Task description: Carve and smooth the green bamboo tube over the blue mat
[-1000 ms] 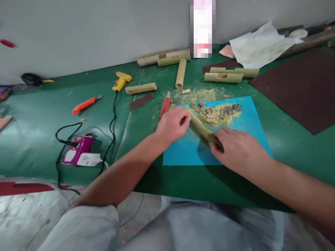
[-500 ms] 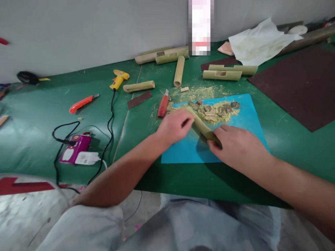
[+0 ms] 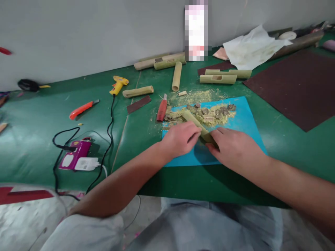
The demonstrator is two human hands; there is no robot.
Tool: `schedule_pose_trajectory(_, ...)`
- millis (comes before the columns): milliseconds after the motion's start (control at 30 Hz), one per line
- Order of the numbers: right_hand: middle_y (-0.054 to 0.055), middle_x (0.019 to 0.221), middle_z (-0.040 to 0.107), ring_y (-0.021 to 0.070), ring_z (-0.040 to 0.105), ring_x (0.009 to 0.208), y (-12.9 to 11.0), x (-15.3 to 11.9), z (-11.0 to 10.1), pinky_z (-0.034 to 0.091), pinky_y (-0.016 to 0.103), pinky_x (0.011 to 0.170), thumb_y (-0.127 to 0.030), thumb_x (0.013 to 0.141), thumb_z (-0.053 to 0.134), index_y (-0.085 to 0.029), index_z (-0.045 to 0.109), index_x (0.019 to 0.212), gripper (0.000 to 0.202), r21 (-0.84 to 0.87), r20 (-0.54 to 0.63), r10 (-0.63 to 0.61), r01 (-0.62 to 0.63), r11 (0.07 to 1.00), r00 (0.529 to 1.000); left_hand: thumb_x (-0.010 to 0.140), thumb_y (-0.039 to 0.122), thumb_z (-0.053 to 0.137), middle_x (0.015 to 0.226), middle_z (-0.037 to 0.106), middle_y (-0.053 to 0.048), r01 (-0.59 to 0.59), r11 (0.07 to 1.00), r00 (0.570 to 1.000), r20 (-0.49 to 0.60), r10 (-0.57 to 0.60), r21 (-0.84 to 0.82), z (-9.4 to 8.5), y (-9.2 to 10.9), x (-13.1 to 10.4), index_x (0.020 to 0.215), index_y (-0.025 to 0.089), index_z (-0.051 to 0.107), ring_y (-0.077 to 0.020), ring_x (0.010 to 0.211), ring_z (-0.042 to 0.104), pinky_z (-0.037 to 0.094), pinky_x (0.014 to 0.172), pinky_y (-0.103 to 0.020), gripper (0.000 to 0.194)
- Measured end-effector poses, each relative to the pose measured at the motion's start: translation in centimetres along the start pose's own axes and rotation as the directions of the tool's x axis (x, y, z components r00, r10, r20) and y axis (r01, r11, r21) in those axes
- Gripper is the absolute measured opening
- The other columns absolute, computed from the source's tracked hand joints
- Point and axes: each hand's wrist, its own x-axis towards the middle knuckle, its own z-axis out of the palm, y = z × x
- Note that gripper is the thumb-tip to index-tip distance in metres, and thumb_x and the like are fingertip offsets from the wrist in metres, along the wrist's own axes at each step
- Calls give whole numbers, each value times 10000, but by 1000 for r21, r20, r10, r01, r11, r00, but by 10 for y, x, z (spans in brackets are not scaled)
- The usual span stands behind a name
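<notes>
A pale green bamboo tube (image 3: pixel 193 119) slants over a blue sheet (image 3: pixel 251 123). My right hand (image 3: pixel 235 148) is closed round its near end. My left hand (image 3: pixel 180 139) is a closed fist with the fingertips against the tube's side, close to the right hand. A dark gap shows in that fist, and whatever is pinched there is hidden. Bamboo shavings and chips (image 3: pixel 209 115) lie heaped on the sheet beyond the tube. A red-handled knife (image 3: pixel 162 108) rests just left of the sheet.
On the green table (image 3: pixel 141 136) lie several cut bamboo pieces (image 3: pixel 177 76), a yellow glue gun (image 3: pixel 119 84), an orange cutter (image 3: pixel 82 109) and a purple power strip (image 3: pixel 75 153) with cords. A large dark brown sheet (image 3: pixel 295 90) and white paper (image 3: pixel 256 47) are at the right.
My left hand has slid along the bamboo tube from its far end toward my right hand. My right hand keeps its grip on the near end. The view has shifted slightly.
</notes>
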Motion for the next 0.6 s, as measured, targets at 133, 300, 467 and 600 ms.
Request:
schedule_pose_trajectory(133,92,846,702,199,629,726,0,0,-1,336,314,574,-238,964,600,-170,686,911,122,-7,1,19,-19,1000,1000,1017,200,547,826,715,-55,64,997,993,-99,-59,43,1,0,1,868,169,678,-174,779,682,550,727,-286,201)
schedule_pose_trajectory(300,104,847,710,206,630,731,-2,0,-4,312,321,574,-227,978,566,-174,687,908,149,-9,39,10,-10,1000,999,1052,244,523,876,733,-59,-53,998,998,25,52,25,4,5,-1,990,179,708,-188,801,691,558,722,-299,206)
schedule_pose_trajectory(467,110,875,714,217,642,755,-3,0,-5,303,322,573,-237,976,564,-180,688,930,144,8,53,40,-40,999,998,1043,228,513,839,709,-57,46,998,998,-48,-44,46,3,14,-2,881,187,672,-184,802,671,554,734,-302,231)
schedule_pose_trajectory(600,118,931,727,219,662,799,-2,0,-6,326,319,592,-249,986,576,-169,695,960,146,33,107,61,-64,997,992,1060,237,501,849,722,-58,-64,998,996,54,64,-2,3,14,-5,908,172,695,-168,774,683,542,690,-271,255)
